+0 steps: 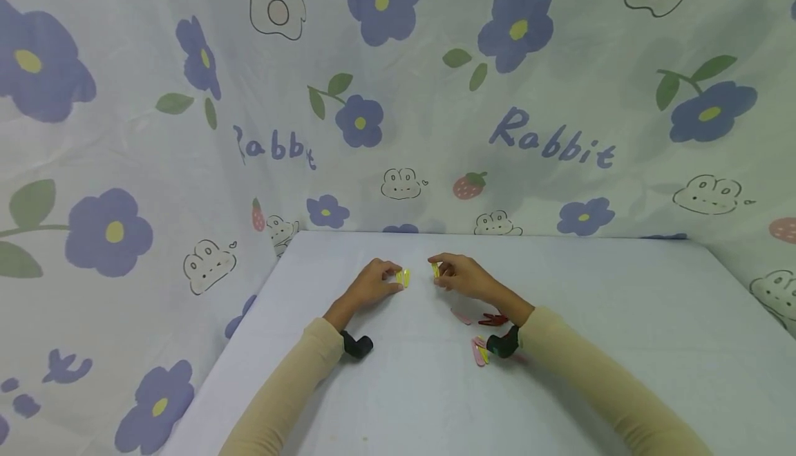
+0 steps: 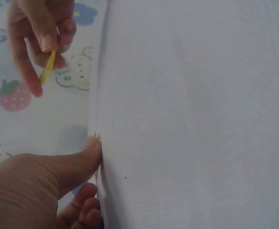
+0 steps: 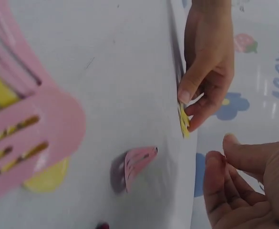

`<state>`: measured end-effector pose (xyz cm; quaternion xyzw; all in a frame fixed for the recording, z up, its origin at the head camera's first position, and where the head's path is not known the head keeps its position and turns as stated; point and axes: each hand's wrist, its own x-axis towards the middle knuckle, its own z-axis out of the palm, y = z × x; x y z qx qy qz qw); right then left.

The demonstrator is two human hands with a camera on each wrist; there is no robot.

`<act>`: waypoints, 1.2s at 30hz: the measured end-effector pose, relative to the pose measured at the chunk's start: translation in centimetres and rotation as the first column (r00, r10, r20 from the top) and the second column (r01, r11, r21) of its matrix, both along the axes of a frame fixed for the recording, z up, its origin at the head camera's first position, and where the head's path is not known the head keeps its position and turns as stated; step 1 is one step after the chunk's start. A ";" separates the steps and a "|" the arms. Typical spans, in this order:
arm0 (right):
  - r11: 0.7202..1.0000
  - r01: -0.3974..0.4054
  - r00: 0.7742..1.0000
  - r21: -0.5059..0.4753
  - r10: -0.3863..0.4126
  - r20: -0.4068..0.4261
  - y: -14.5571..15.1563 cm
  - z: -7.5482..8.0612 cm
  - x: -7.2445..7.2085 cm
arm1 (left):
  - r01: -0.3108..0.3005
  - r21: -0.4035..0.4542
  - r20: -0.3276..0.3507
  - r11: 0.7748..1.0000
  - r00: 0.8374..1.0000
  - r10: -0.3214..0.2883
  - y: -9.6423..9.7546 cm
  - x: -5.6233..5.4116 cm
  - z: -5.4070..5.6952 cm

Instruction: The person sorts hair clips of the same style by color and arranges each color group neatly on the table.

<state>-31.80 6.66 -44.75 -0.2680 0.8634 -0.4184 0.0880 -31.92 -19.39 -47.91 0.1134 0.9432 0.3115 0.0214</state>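
My left hand (image 1: 375,282) pinches yellow snap hair clips (image 1: 403,278) upright between thumb and fingertips, at the table's surface. Their narrow edges just show past the thumb in the left wrist view. Across a small gap, my right hand (image 1: 465,276) holds another yellow hair clip (image 1: 435,271) between thumb and fingers; the left wrist view catches this clip (image 2: 47,69) side-on, slanting from the thumb. In the right wrist view the left hand (image 3: 210,64) grips its yellow clips (image 3: 183,123), while the clip in the right hand (image 3: 246,183) is mostly hidden by the fingers.
Below the right forearm lie a pink clip (image 1: 461,316), dark red clips (image 1: 493,320) and a pile of pink clips (image 1: 478,354) with yellow among them. Black wrist cameras (image 1: 357,345) hang under both wrists. A patterned curtain (image 1: 429,131) stands behind the white table (image 1: 410,394).
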 end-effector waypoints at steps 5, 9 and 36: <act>0.999 -0.036 0.994 0.021 0.038 -0.098 -1.0 -0.4 -0.3 | 0.019 0.004 -0.019 1.000 1.000 -0.019 0.0 0.1 0.2; 0.998 -0.056 0.992 0.031 0.059 -0.112 -2.0 -0.7 -0.6 | 0.032 -0.005 -0.029 0.999 0.999 -0.033 -0.1 0.1 0.1; 0.968 0.016 0.986 0.249 0.025 -0.162 -5.8 -2.2 -1.4 | 0.046 0.019 -0.043 0.999 0.998 -0.045 -0.2 0.4 0.3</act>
